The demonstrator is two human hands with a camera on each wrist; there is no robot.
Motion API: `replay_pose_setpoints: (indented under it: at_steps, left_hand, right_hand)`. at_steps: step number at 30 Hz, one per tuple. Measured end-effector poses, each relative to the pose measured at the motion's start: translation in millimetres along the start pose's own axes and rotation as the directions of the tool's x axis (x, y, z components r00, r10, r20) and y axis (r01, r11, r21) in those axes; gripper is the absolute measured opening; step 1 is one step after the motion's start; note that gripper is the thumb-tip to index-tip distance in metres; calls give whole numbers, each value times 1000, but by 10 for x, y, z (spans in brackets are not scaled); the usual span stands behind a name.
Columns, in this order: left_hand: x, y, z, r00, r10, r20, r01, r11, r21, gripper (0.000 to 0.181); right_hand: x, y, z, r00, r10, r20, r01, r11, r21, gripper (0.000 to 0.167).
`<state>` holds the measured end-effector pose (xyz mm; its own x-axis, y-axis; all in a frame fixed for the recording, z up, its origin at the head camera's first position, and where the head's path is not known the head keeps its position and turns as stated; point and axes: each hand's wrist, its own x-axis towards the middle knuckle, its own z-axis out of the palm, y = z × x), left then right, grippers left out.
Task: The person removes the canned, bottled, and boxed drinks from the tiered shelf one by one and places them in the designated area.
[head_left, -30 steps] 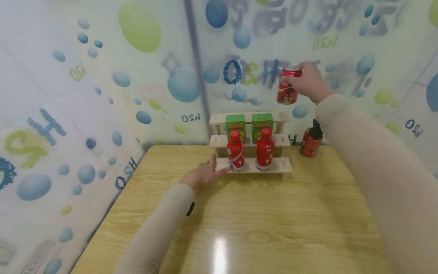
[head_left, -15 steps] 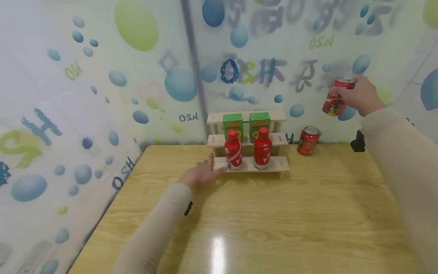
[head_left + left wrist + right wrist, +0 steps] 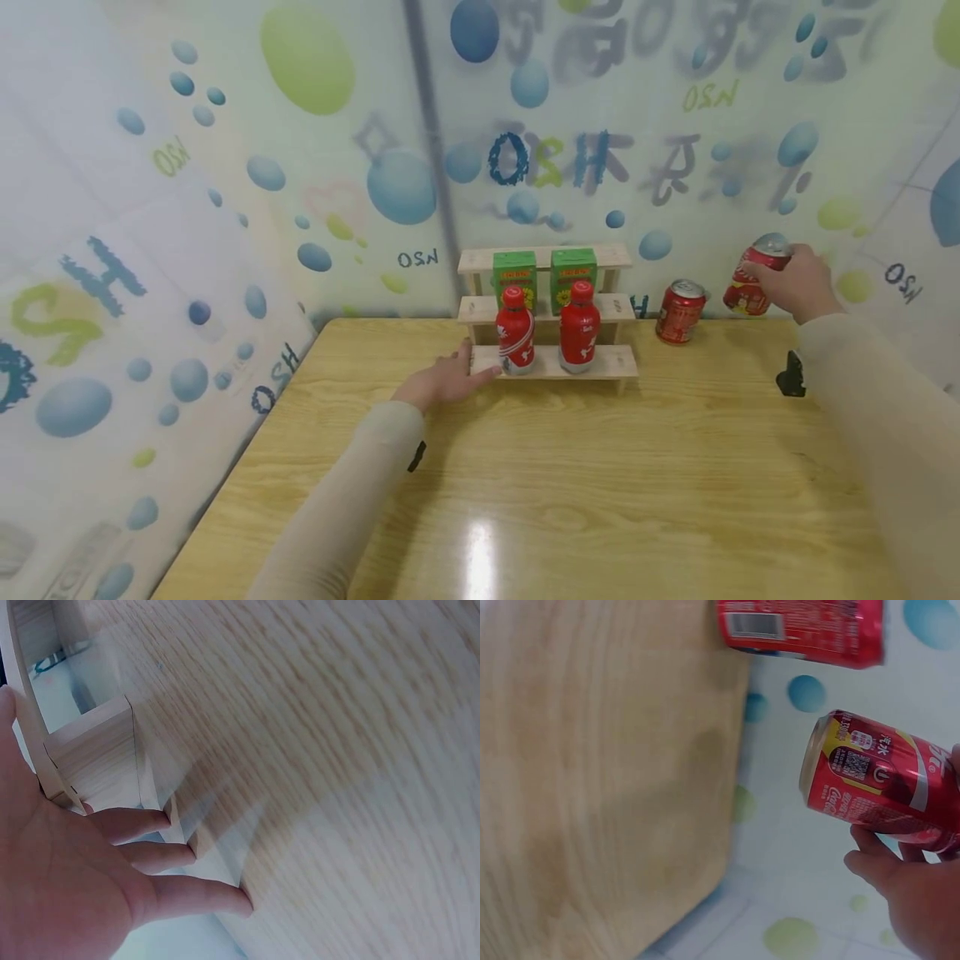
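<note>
While the left hand (image 3: 447,379), fingers extended and unclenched, touches the left end of a pale wooden three-tiered rack (image 3: 547,361) bearing red bottles (image 3: 516,337) and green cartons (image 3: 514,268), a red metal can (image 3: 681,313) stands on the wooden table (image 3: 600,483); farther right, the right hand (image 3: 802,283) grasps a tilted, yellow-marked red can (image 3: 747,293) in mid-air.

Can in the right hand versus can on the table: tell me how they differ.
The held can is in the right hand, above the table; the standing can rests on the table beside the wooden rack. In the right wrist view, the held can shows a square code, the standing can a barcode. Both are red with silver tops.
</note>
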<state>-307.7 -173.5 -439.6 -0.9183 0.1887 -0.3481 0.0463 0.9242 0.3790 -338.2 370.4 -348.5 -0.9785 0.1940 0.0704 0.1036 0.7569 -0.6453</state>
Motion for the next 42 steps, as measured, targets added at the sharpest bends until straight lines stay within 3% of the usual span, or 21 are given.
replay_pose_setpoints:
  at_steps: [9, 18, 27, 37, 42]
  left_hand:
    - [-30, 23, -10, 1000, -3, 6, 4, 1000, -9, 119]
    - [-38, 29, -24, 1000, -8, 3, 8, 1000, -3, 119]
    - [9, -15, 26, 1000, -8, 9, 8, 1000, -6, 120]
    - [11, -19, 29, 1000, -12, 9, 11, 1000, 13, 121]
    - [30, -22, 29, 1000, -10, -4, 10, 1000, 2, 121]
  right_hand:
    - [-50, 226, 288, 1000, -5, -27, 4, 1000, -7, 92]
    - [-53, 318, 427, 1000, -7, -25, 7, 999, -35, 86]
    - [-84, 406, 582, 1000, 2, -29, -1, 1000, 9, 82]
    - [-108, 369, 647, 998, 66, 1, -66, 996, 57, 89]
    - [-90, 337, 613, 998, 57, -2, -57, 998, 39, 90]
